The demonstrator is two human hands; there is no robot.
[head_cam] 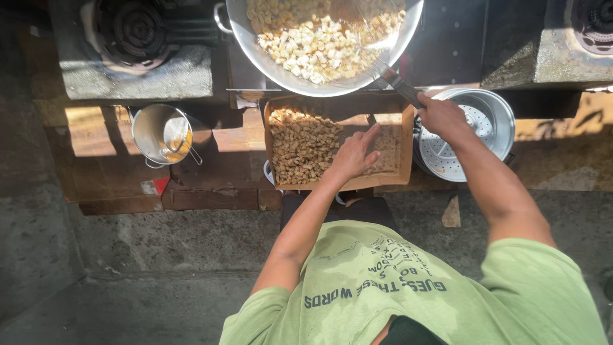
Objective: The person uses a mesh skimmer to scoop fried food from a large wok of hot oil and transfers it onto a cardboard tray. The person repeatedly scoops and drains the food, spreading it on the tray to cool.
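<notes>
Tray (pixel 402 167) of cardboard sits below the wok (pixel 274 64), browned fried pieces (pixel 301 148) heaped on its left half. Left hand (pixel 354 156) rests flat on the tray, fingers spread, holding nothing. Right hand (pixel 440 116) is fisted around the skimmer handle (pixel 401 84), arm extended over the perforated steamer pot (pixel 495 121).

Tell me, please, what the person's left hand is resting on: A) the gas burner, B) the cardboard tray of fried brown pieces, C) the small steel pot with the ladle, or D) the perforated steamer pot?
B: the left hand lies flat, fingers spread, in the cardboard tray beside the brown pieces, while the right hand grips a utensil handle reaching into the wok.
</notes>
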